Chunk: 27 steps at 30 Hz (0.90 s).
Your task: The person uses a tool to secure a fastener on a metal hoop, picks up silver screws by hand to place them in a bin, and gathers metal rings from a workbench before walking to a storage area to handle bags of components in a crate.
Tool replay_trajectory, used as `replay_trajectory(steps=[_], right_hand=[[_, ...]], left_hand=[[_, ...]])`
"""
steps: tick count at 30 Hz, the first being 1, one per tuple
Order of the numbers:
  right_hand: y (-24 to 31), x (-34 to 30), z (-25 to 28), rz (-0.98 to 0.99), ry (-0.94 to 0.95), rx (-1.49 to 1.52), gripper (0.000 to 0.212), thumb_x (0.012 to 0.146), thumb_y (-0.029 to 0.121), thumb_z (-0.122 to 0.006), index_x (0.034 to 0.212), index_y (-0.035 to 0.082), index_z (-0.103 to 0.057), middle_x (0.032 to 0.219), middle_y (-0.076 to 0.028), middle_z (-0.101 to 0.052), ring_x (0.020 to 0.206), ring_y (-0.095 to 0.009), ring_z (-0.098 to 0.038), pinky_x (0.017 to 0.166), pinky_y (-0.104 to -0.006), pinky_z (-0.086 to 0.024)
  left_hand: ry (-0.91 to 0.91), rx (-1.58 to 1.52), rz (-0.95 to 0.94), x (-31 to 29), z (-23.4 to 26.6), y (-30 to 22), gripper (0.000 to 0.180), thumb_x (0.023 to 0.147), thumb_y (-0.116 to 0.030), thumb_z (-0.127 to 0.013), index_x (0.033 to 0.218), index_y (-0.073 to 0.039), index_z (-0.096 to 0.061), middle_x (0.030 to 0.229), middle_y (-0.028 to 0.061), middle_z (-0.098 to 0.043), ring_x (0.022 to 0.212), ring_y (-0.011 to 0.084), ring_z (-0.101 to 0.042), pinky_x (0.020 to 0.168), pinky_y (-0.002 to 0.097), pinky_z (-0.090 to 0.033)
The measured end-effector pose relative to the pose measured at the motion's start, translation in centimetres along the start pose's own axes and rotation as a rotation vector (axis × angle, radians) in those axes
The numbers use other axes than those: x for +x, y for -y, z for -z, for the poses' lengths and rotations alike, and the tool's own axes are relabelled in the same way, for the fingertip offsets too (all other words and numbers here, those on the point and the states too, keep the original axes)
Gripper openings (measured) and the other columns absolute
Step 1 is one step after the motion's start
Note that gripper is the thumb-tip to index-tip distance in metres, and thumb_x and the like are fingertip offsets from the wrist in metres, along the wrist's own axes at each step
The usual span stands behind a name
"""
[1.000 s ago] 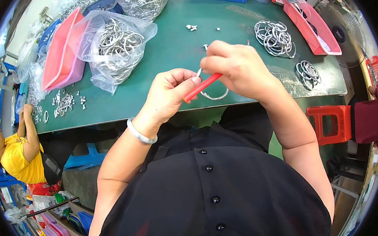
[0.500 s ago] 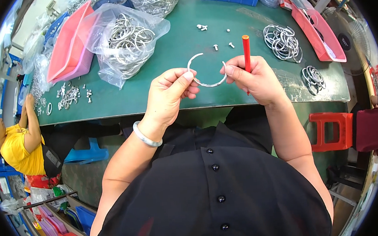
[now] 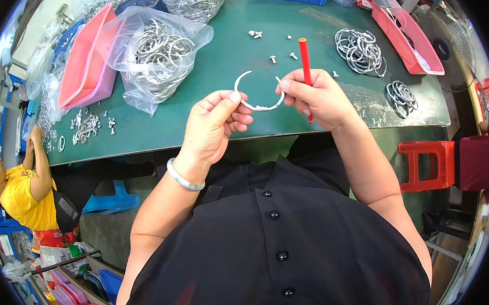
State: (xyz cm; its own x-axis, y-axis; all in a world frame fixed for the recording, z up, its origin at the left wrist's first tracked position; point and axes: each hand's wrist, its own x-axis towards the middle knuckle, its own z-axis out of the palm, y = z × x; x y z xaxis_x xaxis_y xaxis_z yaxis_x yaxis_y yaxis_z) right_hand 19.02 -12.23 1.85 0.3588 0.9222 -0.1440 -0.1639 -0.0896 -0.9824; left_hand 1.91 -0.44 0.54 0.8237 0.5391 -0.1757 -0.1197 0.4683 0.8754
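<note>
A silvery metal ring (image 3: 264, 108), open at the far side like a C, is stretched between my two hands just over the table's near edge. My left hand (image 3: 215, 117) pinches its left side between thumb and fingers. The right end of the ring is pinched by my right hand (image 3: 321, 99). A red pencil (image 3: 306, 63) also stands nearly upright between that hand's fingers, its lower tip showing beneath them. Beyond the hands, several small silvery rivet-like pieces (image 3: 273, 59) lie on the green table (image 3: 237, 51).
Loose open rings lie in a large pile (image 3: 360, 52) and a smaller one (image 3: 402, 99) at right. A clear bag (image 3: 161, 62) of rings, pink baskets (image 3: 88, 61) and small metal parts (image 3: 86, 126) are at left. A person in yellow (image 3: 32, 195) works there; a red stool (image 3: 427, 165) stands right.
The whole view has shifted slightly, with hands and table things a little further left in the picture. Both hands keep their hold on the ring, and the pencil stays in the right hand.
</note>
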Motion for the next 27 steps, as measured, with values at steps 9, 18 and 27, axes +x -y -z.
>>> replay_trajectory(steps=[9,18,27], right_hand=[[-0.40,0.24,0.14,-0.023,0.005,0.021,0.016,0.083,0.015,-0.056,0.083,-0.001,-0.061,0.062,-0.002,-0.054,0.043,-0.002,-0.037,0.040,-0.0153,-0.028],[-0.47,0.13,0.02,-0.037,0.023,0.043,0.019,0.083,0.015,-0.056,0.088,-0.003,-0.061,0.063,-0.003,-0.054,0.041,-0.002,-0.038,0.038,-0.0161,-0.029],[-0.21,-0.11,-0.14,-0.071,0.073,0.084,0.022,0.081,0.011,-0.057,0.095,-0.006,-0.058,0.063,-0.004,-0.054,0.039,-0.003,-0.038,0.037,-0.0169,-0.030]], left_hand=[[-0.014,0.113,-0.143,-0.44,-0.63,0.31,0.015,0.087,-0.015,-0.051,0.087,-0.001,-0.057,0.075,0.0062,-0.060,0.063,0.0118,-0.057,0.057,0.0226,-0.046],[-0.051,0.059,-0.090,-0.34,-0.38,0.34,0.015,0.087,-0.016,-0.051,0.088,-0.001,-0.057,0.074,0.0065,-0.059,0.062,0.0115,-0.056,0.056,0.0224,-0.045],[-0.080,-0.082,-0.011,-0.24,0.08,0.67,0.016,0.087,-0.017,-0.051,0.088,-0.002,-0.056,0.074,0.0055,-0.057,0.061,0.0109,-0.054,0.055,0.0216,-0.044]])
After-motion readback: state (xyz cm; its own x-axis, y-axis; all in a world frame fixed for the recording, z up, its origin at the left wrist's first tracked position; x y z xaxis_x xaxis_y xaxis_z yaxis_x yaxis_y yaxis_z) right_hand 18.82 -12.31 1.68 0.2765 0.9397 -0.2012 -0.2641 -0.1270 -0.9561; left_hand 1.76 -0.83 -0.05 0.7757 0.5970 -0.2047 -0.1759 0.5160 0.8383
